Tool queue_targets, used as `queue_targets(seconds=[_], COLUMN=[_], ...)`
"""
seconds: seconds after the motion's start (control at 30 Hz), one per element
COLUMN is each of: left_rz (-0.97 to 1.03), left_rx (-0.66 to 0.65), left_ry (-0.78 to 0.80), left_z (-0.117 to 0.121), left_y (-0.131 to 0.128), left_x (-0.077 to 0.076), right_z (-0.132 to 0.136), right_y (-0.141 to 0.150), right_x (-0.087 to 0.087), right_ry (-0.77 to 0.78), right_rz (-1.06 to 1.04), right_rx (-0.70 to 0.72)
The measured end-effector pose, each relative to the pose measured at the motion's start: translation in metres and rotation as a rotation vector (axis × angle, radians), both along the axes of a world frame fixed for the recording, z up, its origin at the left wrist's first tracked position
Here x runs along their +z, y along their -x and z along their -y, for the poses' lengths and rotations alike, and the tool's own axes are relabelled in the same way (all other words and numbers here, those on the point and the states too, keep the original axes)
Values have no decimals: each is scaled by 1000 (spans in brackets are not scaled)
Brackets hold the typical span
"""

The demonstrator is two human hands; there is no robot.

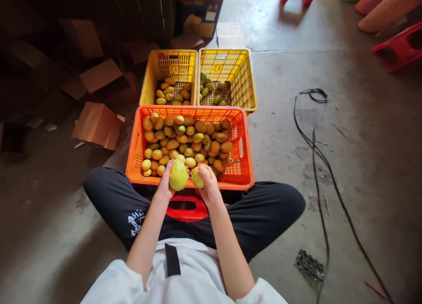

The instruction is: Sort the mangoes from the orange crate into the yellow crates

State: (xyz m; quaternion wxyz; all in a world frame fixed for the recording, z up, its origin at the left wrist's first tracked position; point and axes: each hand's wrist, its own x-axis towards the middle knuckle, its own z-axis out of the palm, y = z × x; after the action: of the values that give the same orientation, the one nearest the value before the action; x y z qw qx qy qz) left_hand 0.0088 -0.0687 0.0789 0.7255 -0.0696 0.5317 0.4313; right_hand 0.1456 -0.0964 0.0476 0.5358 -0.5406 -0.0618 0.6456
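Note:
My left hand (165, 179) is closed around a large yellow-green mango (178, 175), its fingers mostly hidden behind the fruit. A smaller, yellower mango (198, 177) sits in my right hand (209, 183), the thumb lying over its top. Both hands are above the near rim of an orange plastic crate (247, 174). Many yellow, orange and greenish mangoes (198, 137) fill the bottom of that crate. Behind it stand two yellow crates side by side. Yellow-orange mangoes (169, 90) lie in the left yellow crate (148, 77), greener mangoes (205, 92) in the right one (245, 82).
A red plastic stool edge (187, 214) shows between my legs. Opened cardboard boxes (99, 124) lie on the left floor. To the right, a black cable (329, 170) runs across the concrete near a crumpled black plastic piece (309, 265). Red stools (400, 49) stand far right.

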Motion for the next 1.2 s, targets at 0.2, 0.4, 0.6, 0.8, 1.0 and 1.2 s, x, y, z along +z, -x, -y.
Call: queue_targets(seconds=[0.2, 0.4, 0.6, 0.8, 1.0, 1.2], left_rz=[-70, -51, -44, -5, 39, 55], left_rx=[-74, -13, 38, 63, 25, -9], left_ry=[-64, -22, 74, 73, 74, 27], left_z=[5, 3, 1, 0, 1, 3], left_y=[2, -1, 3, 4, 2, 0], left_x=[-7, -13, -11, -16, -17, -13], right_z=[0, 0, 0, -1, -1, -1], right_y=[-2, 0, 6, 10, 2, -2], right_x=[-5, -3, 7, 10, -4, -16], right_ry=[11, 18, 24, 81, 91, 101], right_rz=[37, 81, -14, -103, -189, -217], right_rx=[7, -29, -20, -88, -59, -45])
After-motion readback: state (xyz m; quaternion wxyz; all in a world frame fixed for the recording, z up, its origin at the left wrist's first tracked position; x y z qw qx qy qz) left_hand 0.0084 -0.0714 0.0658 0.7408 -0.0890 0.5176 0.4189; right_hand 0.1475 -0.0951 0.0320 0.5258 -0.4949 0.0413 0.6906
